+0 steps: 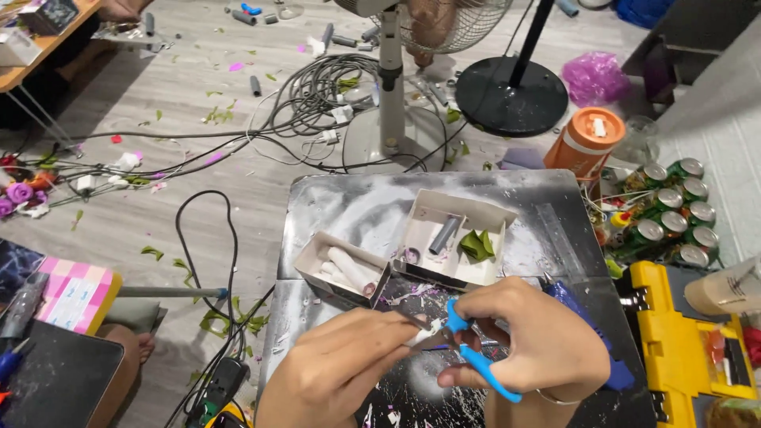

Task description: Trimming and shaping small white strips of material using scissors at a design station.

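Gripping blue scissors [468,349], right hand [531,341] curled over table [357,206], left hand [341,364] pinching white piece [426,333]

The scissors [464,345] in my right hand [539,341] had glossy blue plastic handles and dull metal blades. My left hand [341,368] pinched a small white, paper-like scrap [424,333]. The work board [357,210] looked like smooth black sheet, smeared with matt white residue. Two cardboard boxes [412,238] were plain and matt; one held a grey plastic tube [444,235]. The floor [198,111] showed pale wood-grain.
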